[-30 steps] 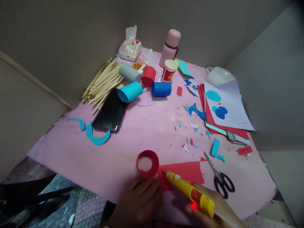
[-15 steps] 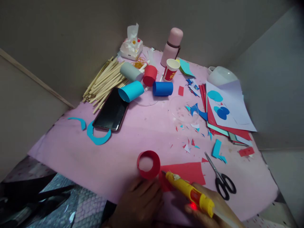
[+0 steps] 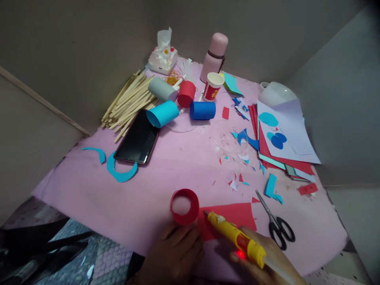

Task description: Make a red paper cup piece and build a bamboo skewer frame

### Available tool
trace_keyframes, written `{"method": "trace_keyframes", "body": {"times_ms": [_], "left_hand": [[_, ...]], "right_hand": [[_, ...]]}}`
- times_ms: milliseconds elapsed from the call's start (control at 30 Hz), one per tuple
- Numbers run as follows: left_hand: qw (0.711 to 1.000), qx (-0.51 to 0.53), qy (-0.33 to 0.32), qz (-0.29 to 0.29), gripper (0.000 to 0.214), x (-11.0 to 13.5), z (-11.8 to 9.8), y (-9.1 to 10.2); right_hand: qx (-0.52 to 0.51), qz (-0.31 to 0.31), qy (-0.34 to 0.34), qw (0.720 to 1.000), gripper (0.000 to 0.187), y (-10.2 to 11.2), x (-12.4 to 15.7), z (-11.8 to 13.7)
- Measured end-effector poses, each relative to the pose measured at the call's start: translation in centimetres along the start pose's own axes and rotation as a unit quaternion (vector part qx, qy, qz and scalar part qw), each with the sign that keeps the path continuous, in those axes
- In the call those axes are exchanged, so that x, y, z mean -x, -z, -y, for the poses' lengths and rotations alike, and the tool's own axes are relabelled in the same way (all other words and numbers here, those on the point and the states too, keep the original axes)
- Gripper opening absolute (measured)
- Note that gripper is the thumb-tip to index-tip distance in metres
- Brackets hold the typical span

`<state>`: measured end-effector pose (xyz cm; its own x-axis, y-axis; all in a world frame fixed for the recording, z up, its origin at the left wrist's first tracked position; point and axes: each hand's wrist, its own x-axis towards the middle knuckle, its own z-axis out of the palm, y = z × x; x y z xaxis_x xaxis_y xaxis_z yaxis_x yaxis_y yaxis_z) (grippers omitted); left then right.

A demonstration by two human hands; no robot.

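Observation:
My right hand (image 3: 255,253) is closed round a yellow hot glue gun (image 3: 234,235). A red light glows by its grip and a clear glue stick sticks out of the back. The gun's tip is above the left part of a flat red paper piece (image 3: 237,215). My left hand (image 3: 175,253) has its fingers curled against the near side of a red paper ring (image 3: 192,206), seen from its open end; the fingertips are partly hidden. To the right of my right hand lie scissors (image 3: 276,221) with black handles, blades partly apart.
Rolled paper tubes in red (image 3: 187,94), blue (image 3: 202,111), light blue (image 3: 163,114) and grey (image 3: 162,89) lie farther back. Around them are wooden sticks (image 3: 130,103), a phone (image 3: 138,138), a paper cup (image 3: 213,87) and a pink flask (image 3: 214,57). Paper sheets (image 3: 297,134) are stacked right.
Both hands, the ring and the glue gun stay almost in place. The gun has shifted very slightly; the whole view has tilted a little.

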<state>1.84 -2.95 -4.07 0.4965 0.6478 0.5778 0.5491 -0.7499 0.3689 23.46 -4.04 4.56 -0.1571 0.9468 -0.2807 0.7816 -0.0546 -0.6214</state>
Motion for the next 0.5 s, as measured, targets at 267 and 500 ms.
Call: {"method": "trace_keyframes", "body": {"times_ms": [267, 500], "left_hand": [[1.0, 0.01, 0.014, -0.008, 0.036, 0.1, -0.1, -0.4], [1.0, 0.002, 0.012, -0.001, 0.038, -0.4, 0.0, 0.2]], "right_hand": [[0.014, 0.037, -0.002, 0.999, 0.026, 0.1, -0.1, -0.8], [0.022, 0.047, -0.016, 0.999, 0.021, 0.0, 0.2, -1.3]]}}
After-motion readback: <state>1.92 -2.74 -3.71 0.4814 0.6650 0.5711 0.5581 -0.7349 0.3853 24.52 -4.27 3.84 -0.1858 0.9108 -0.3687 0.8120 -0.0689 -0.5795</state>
